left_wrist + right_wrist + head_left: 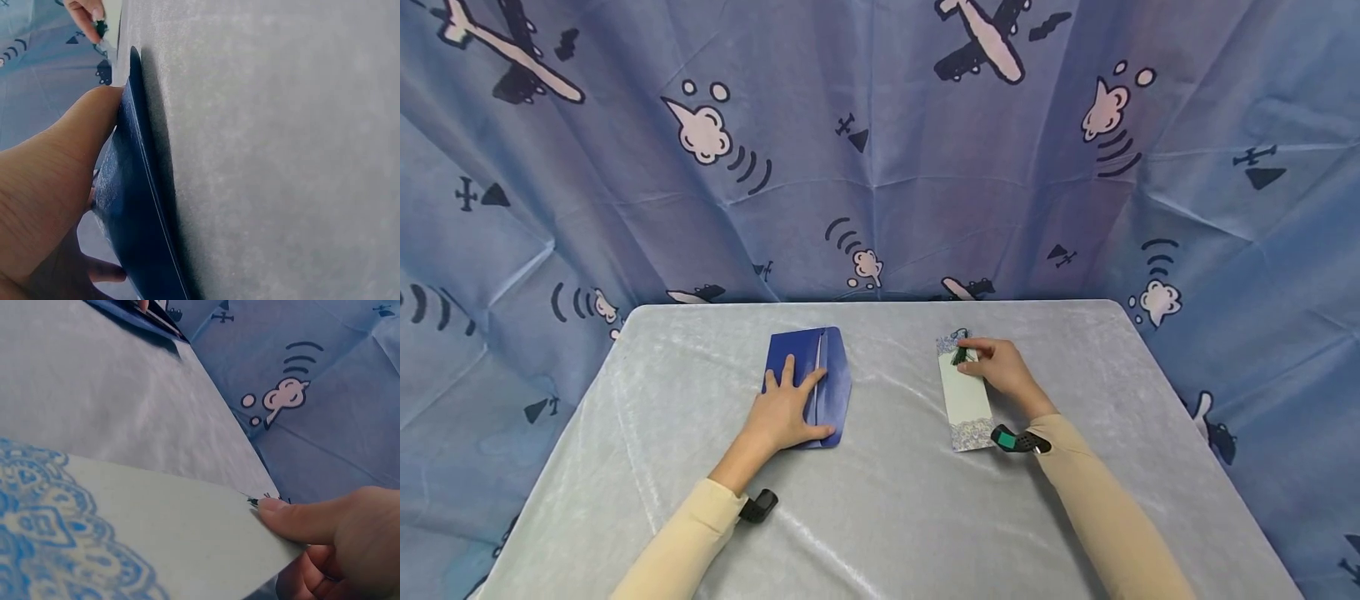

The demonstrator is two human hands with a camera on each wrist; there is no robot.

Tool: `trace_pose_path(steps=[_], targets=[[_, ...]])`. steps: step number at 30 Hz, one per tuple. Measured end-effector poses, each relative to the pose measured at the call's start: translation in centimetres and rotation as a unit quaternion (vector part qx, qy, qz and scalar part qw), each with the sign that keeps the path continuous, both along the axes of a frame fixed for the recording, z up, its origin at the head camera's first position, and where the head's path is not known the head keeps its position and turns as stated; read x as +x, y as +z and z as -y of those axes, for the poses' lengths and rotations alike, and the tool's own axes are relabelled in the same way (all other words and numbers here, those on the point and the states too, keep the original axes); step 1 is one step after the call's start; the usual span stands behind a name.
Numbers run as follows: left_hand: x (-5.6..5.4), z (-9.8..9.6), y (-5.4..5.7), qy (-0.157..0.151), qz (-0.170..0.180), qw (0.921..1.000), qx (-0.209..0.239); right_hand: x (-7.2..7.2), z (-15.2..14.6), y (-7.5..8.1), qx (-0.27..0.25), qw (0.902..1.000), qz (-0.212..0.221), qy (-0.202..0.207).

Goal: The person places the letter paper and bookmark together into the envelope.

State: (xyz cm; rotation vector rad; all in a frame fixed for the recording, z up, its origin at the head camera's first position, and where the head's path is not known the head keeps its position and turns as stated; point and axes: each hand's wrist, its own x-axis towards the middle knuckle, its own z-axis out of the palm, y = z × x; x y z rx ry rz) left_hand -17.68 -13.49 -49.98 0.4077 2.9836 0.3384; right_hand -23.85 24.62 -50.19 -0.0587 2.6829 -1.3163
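A dark blue envelope (832, 383) lies on the table left of centre, its flap opened out to the right. My left hand (781, 412) rests on it with fingers spread; in the left wrist view the thumb touches the edge of the envelope (140, 206), which stands slightly off the cloth. To the right is a pale bookmark (964, 400) with blue patterned ends. My right hand (1003, 367) pinches its upper part between thumb and fingers, close to a dark green tassel (960, 355). The bookmark (169, 525) looks tilted up in the right wrist view.
A light grey velvety cloth (887, 517) covers the table. Behind and beside the table hangs a blue curtain (820, 200) printed with airplanes and clouds. Each wrist wears a black band, the right band (1018, 440) with a green patch.
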Motion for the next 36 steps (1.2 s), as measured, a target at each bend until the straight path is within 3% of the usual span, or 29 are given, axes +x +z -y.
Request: trace_pose_path(steps=[8,15,27,36], targets=[[-0.1,0.0,0.2,-0.002,0.0,1.0,0.002,-0.2,1.7,0.3,-0.057,0.9983,-0.012,0.005],[-0.1,0.0,0.4,-0.007,0.005,1.0,0.002,-0.3,3.7,0.4,-0.073,0.9973,-0.011,-0.005],[-0.3,0.0,1.1,-0.013,0.014,0.9998,-0.002,-0.7,8.0,0.6,-0.112,0.9934,-0.002,0.026],[-0.1,0.1,0.7,-0.012,0.019,0.9997,-0.002,-0.8,10.8,-0.1,-0.152,0.9869,-0.01,0.051]])
